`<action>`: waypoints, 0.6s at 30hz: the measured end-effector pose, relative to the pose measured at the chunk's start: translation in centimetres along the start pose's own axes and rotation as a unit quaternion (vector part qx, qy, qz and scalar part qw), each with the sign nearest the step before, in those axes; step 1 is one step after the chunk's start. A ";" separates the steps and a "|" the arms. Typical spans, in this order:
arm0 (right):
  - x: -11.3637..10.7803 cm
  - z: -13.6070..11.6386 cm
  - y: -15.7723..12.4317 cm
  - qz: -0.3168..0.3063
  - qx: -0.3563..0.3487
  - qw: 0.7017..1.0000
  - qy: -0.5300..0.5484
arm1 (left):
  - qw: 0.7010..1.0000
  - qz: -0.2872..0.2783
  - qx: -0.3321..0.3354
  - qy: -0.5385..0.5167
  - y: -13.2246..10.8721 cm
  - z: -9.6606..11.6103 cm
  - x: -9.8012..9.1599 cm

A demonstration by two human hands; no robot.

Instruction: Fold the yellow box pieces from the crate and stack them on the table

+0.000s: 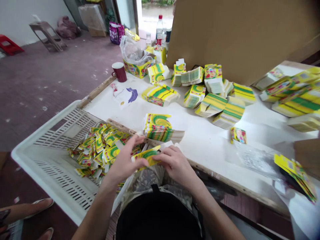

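A yellow-green carton (pixel 147 156) is held over the table's near edge, above my lap. My right hand (pixel 172 161) grips its right part, with the fingers bent around it. My left hand (pixel 127 160) is at the carton's left end, its thumb against the carton and its fingers spread apart. Just beyond my hands, a stack of flat cartons (pixel 162 135) lies on the white table (pixel 207 143). To the left, a white plastic crate (pixel 60 166) holds many small yellow-green cartons (pixel 100 146).
Bundles of flat cartons (pixel 212 103) cover the table's far side, before a large cardboard sheet (pixel 235 36). A maroon mug (pixel 120 72) stands at the far left corner. Plastic bags (pixel 257 158) lie at right. A person's feet (pixel 42 205) show at lower left.
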State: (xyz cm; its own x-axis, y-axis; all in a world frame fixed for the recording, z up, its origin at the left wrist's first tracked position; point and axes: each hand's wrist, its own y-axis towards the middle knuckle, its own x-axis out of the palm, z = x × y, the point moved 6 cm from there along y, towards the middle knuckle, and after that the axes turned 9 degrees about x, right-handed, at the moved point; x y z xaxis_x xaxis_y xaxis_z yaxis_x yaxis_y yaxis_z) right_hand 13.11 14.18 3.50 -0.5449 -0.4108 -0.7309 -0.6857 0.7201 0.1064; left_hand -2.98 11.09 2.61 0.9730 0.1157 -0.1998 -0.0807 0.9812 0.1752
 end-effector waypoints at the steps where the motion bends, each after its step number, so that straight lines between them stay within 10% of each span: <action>1: 0.1 -0.6 -0.1 -0.008 -0.021 1.000 -0.007 | 0.996 -0.069 -0.010 0.050 -0.2 0.0 0.7; 4: -0.9 -1.3 -0.6 0.067 -0.031 0.997 0.017 | 0.979 -0.160 -0.021 0.125 -0.6 -0.2 2.7; 8: -2.7 1.4 -1.6 0.247 0.105 0.953 0.140 | 0.977 -0.084 -0.024 0.192 -0.6 -0.3 3.4; 15: 3.2 2.8 -0.4 0.056 0.265 0.777 0.569 | 0.968 -0.060 0.037 0.240 -1.6 -0.2 5.1; 18: 3.3 2.0 0.1 0.031 0.257 0.783 0.566 | 0.961 -0.086 0.060 0.255 -1.8 0.0 5.7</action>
State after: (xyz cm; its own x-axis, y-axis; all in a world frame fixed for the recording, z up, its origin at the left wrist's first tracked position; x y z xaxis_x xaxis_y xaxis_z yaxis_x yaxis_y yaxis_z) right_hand 12.17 14.03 -0.24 -0.8474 -0.3890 0.3613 -0.5147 0.7688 -0.3795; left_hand 2.72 10.03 1.18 0.7344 0.0443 -0.6773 0.1264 0.9715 0.2006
